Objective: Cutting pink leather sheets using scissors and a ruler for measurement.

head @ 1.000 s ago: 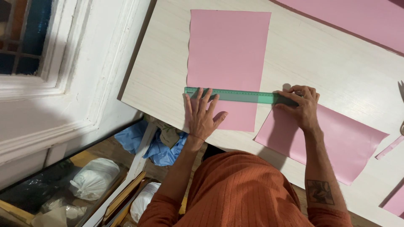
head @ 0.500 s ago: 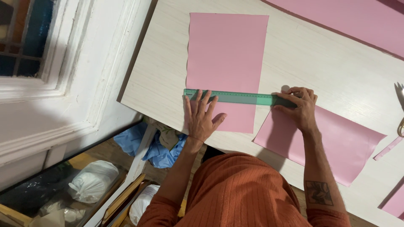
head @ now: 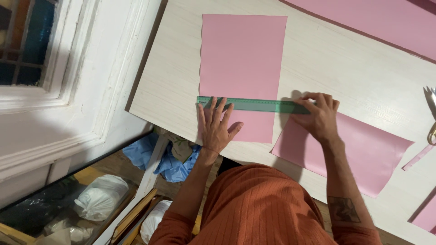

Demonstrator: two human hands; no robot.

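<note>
In the head view we look down on a pale table (head: 363, 77) with a fine wood-grain texture that fills the upper right of the frame. At centre lies a pink sheet (head: 243, 59), matte and rectangular, its left edge cut in small waves. Across its lower part lies a green ruler (head: 259, 105), a long, thin, translucent plastic strip with fine marks along one edge; it runs nearly level, from the sheet's left edge out past its right edge.

Our left hand (head: 215, 127) lies flat on the sheet with fingers spread, the fingertips resting on the ruler's left end; it grips nothing. Our right hand (head: 318, 115) sits at the ruler's right end, fingers curled down onto it; whether they pinch anything, we cannot tell.

Under the right hand lies a second pink sheet (head: 363, 149), skewed, its right edge wavy. A larger pink sheet (head: 386, 18) crosses the upper right corner. At the right edge we see scissors (head: 431, 118), partly cut off, and a thin pink strip (head: 418, 157) below them. Ribbed orange sleeves (head: 254, 208) fill the bottom centre.
</note>
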